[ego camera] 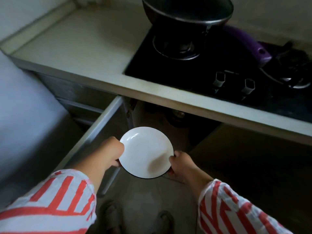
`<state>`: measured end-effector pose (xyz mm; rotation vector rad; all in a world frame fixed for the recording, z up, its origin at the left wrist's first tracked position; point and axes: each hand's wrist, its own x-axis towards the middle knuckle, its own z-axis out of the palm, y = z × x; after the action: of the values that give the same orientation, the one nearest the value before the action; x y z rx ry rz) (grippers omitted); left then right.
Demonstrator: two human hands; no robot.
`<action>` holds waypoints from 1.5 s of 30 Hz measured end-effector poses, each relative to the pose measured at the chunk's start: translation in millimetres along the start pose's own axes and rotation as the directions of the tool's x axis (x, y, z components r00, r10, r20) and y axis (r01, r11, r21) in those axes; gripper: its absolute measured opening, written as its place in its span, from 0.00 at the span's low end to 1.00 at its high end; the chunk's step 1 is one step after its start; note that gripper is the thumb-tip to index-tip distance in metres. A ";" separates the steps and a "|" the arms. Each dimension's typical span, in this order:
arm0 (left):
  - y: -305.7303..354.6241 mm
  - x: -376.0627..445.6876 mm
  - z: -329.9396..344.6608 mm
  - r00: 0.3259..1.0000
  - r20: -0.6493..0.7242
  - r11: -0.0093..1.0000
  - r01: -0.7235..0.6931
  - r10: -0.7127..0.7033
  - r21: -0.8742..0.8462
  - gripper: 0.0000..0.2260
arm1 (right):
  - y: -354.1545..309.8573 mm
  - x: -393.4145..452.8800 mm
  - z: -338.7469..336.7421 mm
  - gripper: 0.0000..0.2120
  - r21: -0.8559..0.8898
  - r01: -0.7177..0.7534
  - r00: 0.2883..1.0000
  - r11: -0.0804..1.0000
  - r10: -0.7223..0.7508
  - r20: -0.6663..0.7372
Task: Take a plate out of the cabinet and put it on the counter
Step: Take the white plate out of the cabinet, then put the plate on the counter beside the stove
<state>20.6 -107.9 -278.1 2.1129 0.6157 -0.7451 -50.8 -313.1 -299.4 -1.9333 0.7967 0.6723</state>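
A round white plate (pixel 145 152) is held level in front of the open cabinet (pixel 168 119), below the counter edge. My left hand (pixel 112 152) grips its left rim and my right hand (pixel 181 163) grips its right rim. The pale counter (pixel 81 46) runs above and behind, left of the stove. The cabinet door (pixel 99 132) stands swung open on the left. The inside of the cabinet is dark and little shows there.
A black stove top (pixel 194 68) with two knobs sits in the counter at right. A dark wok (pixel 185 12) with a purple handle (pixel 248 43) rests on its burner. My slippered feet (pixel 135 218) show on the floor below.
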 end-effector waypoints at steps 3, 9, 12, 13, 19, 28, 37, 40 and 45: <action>5.8 -18.5 -35.1 1.000 -0.011 1.000 0.011 -0.011 0.006 0.19 | -31.7 -22.9 -0.5 0.07 -0.048 0.056 0.998 0.997 -0.057 -0.015; 17.0 -30.3 -107.9 0.996 -0.033 0.994 -0.084 0.082 -0.067 0.19 | -93.4 -57.1 13.7 0.07 -0.016 0.137 0.988 0.991 -0.137 -0.075; 23.6 -28.8 -144.3 0.994 -0.029 0.972 -0.107 0.103 -0.208 0.15 | -131.3 -69.5 22.0 0.07 0.018 0.168 0.980 0.986 -0.165 -0.112; 26.3 -27.7 -155.4 0.993 -0.033 0.957 -0.115 0.110 -0.267 0.14 | -144.0 -72.0 24.8 0.08 0.012 0.187 0.975 0.982 -0.184 -0.126; 48.0 2.1 -207.4 0.980 -0.096 0.842 -0.199 0.175 -0.501 0.15 | -216.1 -72.7 38.8 0.10 -0.001 0.283 0.941 0.959 -0.277 -0.195; 100.1 73.7 -218.2 0.966 -0.130 0.780 -0.258 0.225 -0.571 0.20 | -280.0 -12.7 29.2 0.06 0.060 0.293 0.933 0.954 -0.271 -0.237; 161.3 136.3 -214.4 0.974 -0.134 0.810 -0.227 0.184 -0.540 0.20 | -341.7 82.6 5.0 0.10 0.124 0.304 0.946 0.945 -0.283 -0.161; 174.4 152.1 -214.3 0.974 -0.161 0.819 -0.220 0.157 -0.530 0.21 | -353.8 102.3 1.0 0.13 0.118 0.302 0.950 0.946 -0.288 -0.122; 184.1 165.8 -211.0 0.977 -0.180 0.826 -0.197 0.118 -0.528 0.22 | -359.5 117.1 -2.7 0.09 0.114 0.298 0.952 0.948 -0.286 -0.109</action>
<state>318.7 -13.3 -187.9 1.6605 0.6284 -0.2764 296.0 -210.2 -189.5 -1.9219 0.5754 0.3459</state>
